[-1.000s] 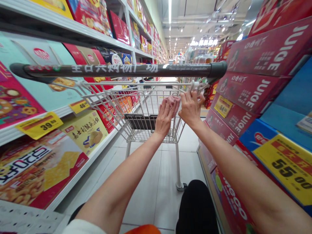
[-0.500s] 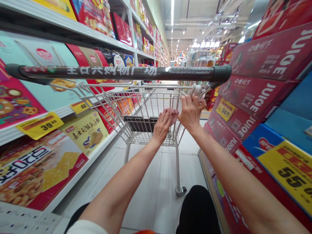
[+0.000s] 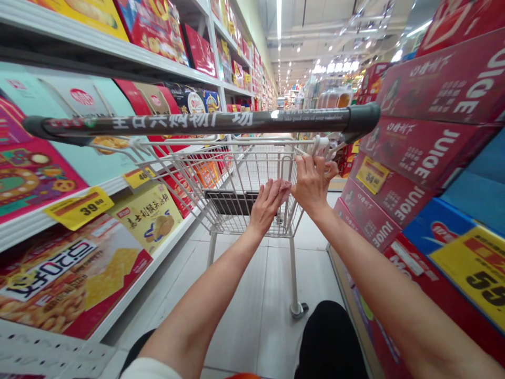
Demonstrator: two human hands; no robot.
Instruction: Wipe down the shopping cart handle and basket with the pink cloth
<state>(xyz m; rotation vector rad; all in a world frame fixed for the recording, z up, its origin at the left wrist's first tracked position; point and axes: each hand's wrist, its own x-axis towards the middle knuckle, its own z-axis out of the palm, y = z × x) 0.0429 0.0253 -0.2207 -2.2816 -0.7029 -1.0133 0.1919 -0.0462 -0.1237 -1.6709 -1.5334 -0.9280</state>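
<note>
Here, one cart point(image 3: 236, 179), right hand point(image 3: 313, 181) grasping its wire, left hand point(image 3: 270, 200) released.

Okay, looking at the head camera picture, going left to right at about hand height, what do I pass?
Yellow 39.80 price tag → yellow biscuit box → left hand → right hand → yellow tag on the juice cartons → blue carton.

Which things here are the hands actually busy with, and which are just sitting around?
In use:
- shopping cart, its wire back panel
- right hand, fingers curled over the panel's top wire
- left hand, open, against the panel

Just around:
- cart handle bar
- biscuit boxes on the shelves
- juice cartons
- yellow price tags
</note>
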